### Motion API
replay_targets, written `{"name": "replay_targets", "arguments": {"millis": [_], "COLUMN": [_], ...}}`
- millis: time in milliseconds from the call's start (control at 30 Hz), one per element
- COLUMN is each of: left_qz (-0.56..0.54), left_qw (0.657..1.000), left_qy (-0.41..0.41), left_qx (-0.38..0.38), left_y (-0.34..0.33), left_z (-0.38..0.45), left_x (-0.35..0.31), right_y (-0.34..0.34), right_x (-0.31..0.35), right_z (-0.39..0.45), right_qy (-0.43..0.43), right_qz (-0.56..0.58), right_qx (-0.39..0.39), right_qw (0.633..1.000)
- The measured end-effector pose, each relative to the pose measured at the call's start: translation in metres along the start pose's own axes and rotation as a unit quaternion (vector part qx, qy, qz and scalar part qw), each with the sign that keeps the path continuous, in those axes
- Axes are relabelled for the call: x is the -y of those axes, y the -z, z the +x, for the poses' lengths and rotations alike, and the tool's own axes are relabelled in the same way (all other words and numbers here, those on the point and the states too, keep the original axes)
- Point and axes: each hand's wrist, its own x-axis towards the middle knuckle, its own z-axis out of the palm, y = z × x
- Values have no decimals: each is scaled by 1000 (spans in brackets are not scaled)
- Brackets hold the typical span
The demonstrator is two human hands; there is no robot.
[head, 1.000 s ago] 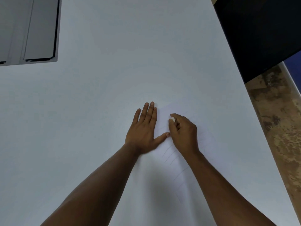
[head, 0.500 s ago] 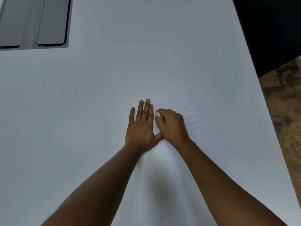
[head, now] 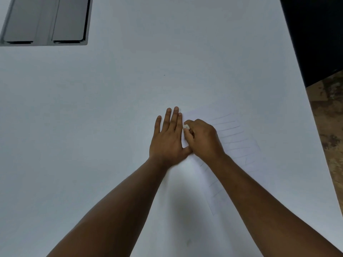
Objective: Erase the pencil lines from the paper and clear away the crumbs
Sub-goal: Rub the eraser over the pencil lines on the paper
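On the paper (head: 239, 145), right hand (head: 203, 139) pinches eraser (head: 186, 127).

Eraser (head: 186, 127) mostly hidden; paper (head: 239, 149) edges indistinct

Left hand (head: 169, 138) flat, fingers spread, pressing on the paper (head: 239, 145) atop the white surface (head: 111, 108). Right hand (head: 203, 140) just beside it, thumbs touching, grip pinched round a small white eraser (head: 186, 127) at the sheet. Faint pencil lines (head: 230, 134) right of the knuckles. Grey recessed panel (head: 46, 21) far left.
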Motion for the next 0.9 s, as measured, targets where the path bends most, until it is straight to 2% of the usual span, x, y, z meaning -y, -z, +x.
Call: {"name": "replay_targets", "arguments": {"millis": [100, 200, 333, 467, 633, 800, 900], "left_qz": [3, 3, 0, -2, -6, -1, 11], "left_qw": [1000, 1000, 1000, 1000, 1000, 1000, 1000], "left_qy": [11, 18, 17, 4, 14, 1, 4], "left_qx": [3, 8, 8, -1, -9, -14, -2], "left_y": [3, 4, 3, 0, 2, -2, -3], "left_z": [-1, -2, -1, -1, -1, -1, 0], "left_x": [-2, -3, -2, 1, -2, 1, 2], "right_y": [10, 17, 15, 3, 8, 2, 0], "right_x": [-13, -19, -8, -1, -9, 1, -1], "right_z": [7, 7, -3, -8, 8, -3, 6], "right_qy": [-44, -79, -45, 0, -50, 2, -24], "right_qz": [-39, -21, 51, 52, 5, 32, 19], "right_qx": [-44, -56, -30, 16, -37, 32, 15], "right_qw": [997, 995, 997, 999, 998, 999, 999]}}
